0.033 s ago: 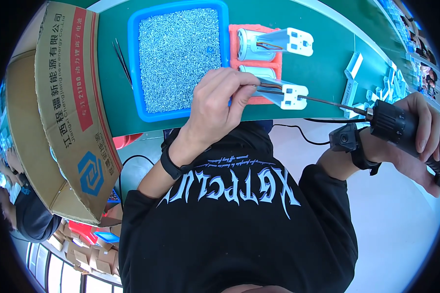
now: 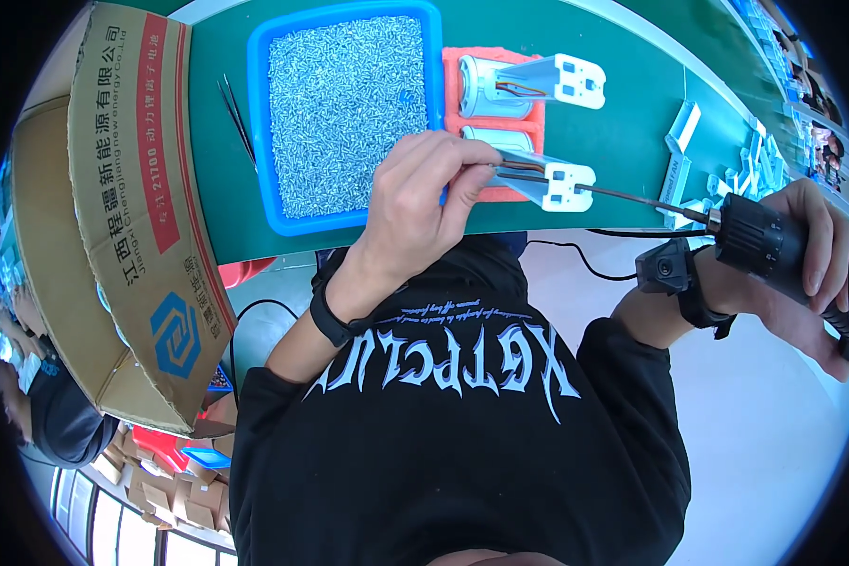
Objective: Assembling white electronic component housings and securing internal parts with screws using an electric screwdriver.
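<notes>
My right hand [image 2: 811, 250] is wrapped round a black electric screwdriver [image 2: 759, 236] at the right. Its long thin bit [image 2: 641, 201] reaches left to the end face of a white plastic housing [image 2: 568, 187]. The tip meets that face, and no screw can be made out there. With thumb and forefinger together, my left hand [image 2: 424, 184] pinches the dark wires [image 2: 521, 172] at the housing's open side; the fingertips partly cover them. The housing joins a white round body [image 2: 500, 140] in an orange-red foam holder [image 2: 493, 124], partly behind my hand.
Beyond it, a second white housing [image 2: 575, 81] with brown wires lies in the same holder. A blue tray [image 2: 263, 123] of small metal screws stands left, beside black tweezers [image 2: 236, 123]. A large cardboard box [image 2: 160, 236] borders the left; white parts [image 2: 684, 127] lie right.
</notes>
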Tool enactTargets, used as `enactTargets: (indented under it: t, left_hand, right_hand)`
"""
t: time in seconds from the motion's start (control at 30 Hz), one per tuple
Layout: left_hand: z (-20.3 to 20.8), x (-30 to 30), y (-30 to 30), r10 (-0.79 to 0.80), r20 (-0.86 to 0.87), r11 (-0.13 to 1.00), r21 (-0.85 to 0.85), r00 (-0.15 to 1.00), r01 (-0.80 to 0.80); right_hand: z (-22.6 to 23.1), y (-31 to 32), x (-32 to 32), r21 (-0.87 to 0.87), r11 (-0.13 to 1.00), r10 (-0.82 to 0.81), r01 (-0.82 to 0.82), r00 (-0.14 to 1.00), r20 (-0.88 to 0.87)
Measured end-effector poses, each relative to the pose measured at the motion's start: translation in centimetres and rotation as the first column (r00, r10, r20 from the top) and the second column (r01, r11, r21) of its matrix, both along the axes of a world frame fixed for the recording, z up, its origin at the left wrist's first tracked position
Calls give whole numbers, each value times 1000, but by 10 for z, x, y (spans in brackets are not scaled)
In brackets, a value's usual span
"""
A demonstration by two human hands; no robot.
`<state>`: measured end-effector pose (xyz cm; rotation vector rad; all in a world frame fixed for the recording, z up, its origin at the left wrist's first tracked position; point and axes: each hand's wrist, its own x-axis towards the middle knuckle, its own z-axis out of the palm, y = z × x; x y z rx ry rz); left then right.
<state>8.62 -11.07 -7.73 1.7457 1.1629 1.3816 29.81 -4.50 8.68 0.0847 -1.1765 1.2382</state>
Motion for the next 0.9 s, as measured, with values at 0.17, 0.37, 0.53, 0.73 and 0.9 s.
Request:
enactTargets:
  t: [0.17, 0.37, 0.53, 0.73, 0.9]
  left_hand:
    - [1, -1, 0, 33, 24, 999, 35, 999, -33]
    - [3, -1, 0, 42, 35, 998, 35, 999, -43]
    - [0, -4, 1, 33, -36, 998, 62, 999, -31]
    - [-1, -8, 2, 10, -79, 998, 69, 997, -5]
    - [20, -42, 22, 73, -103, 997, 12, 992, -72]
  right_hand:
    - [1, 0, 0, 11, 1000, -9, 8, 1000, 15]
    - [0, -1, -3, 7, 1000, 0, 0, 1000, -12]
    - [1, -6, -9, 13, 1000, 16, -16, 1000, -24]
    - [4, -6, -10, -19, 950, -307, 312, 943, 126]
    - [6, -6, -12, -5, 1000, -2, 1, 994, -106]
